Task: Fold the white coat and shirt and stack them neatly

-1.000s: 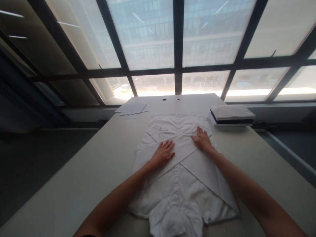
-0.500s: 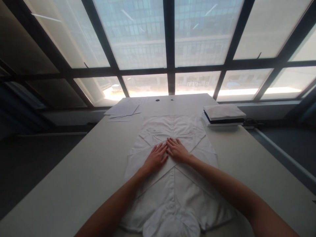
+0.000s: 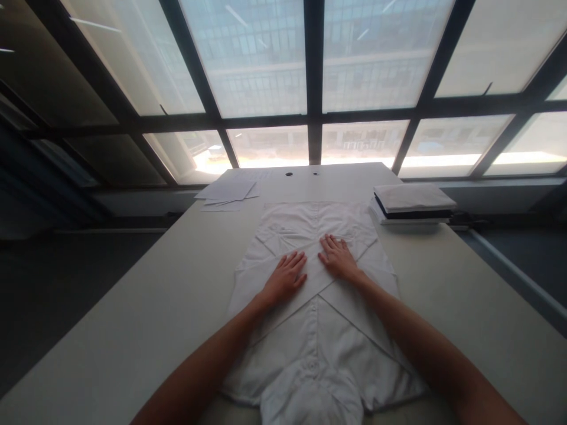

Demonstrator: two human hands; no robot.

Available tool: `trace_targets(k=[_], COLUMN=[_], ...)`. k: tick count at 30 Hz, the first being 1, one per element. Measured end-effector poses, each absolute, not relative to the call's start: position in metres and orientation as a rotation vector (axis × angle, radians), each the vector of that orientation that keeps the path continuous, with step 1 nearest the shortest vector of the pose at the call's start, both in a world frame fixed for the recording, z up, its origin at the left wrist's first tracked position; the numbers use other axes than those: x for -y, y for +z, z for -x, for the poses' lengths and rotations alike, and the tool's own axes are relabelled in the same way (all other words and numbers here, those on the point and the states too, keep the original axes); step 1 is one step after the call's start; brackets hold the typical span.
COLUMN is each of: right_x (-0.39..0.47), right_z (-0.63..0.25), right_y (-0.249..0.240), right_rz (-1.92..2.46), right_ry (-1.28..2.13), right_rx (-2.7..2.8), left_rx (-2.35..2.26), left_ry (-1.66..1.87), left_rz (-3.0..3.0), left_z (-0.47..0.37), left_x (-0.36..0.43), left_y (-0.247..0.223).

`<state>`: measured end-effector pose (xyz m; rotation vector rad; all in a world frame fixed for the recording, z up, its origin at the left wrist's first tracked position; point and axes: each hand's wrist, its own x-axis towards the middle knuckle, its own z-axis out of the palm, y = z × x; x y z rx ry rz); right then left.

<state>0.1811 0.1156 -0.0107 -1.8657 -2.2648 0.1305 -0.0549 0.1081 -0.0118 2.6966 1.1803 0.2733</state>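
Note:
A white button-front shirt [image 3: 292, 330] lies spread on the table with its collar towards me. Its sleeves are folded inward and cross over the middle of the body. My left hand [image 3: 287, 276] rests palm down on the left part of the crossed sleeves, fingers stretched out. Flat on the fabric a little farther up and to the right lies my right hand [image 3: 337, 257], fingers extended. A gap of fabric shows between the two hands. Wrinkles run across the cloth just beyond my fingertips.
The white table [image 3: 186, 307] reaches to a wall of dark-framed windows [image 3: 314, 77]. Loose paper sheets [image 3: 230, 190] lie at the back left. At the back right sits a stack of folded white and black cloth [image 3: 411, 200].
My hands, which were touching at the shirt's middle, have moved apart. The right hand has slid to the right and slightly away from me. The view has shifted slightly.

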Motion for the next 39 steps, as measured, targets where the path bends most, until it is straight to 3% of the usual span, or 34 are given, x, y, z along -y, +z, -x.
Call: trace_targets(k=[18, 27, 33, 39], right_x=[-0.120, -0.111, -0.112, -0.114], right_z=[-0.210, -0.206, -0.200, -0.199], right_y=[-0.017, -0.002, -0.003, -0.014], right_rz=[2.232, 2.084, 1.825, 1.937], right_ry=[0.044, -0.147, 0.046, 0.131], right_rx=[1.946, 1.853, 2.154, 2.229], left_rx=[-1.174, -1.175, -1.174, -1.178], left_ry=[0.280, 0.283, 0.291, 0.272], left_rz=[-2.677, -2.679, -2.688, -2.685], left_z=[0.055, 0.056, 0.056, 0.056], left_x=[-0.108, -0.108, -0.108, -0.107], left_y=[-0.009, -0.009, -0.009, -0.008])
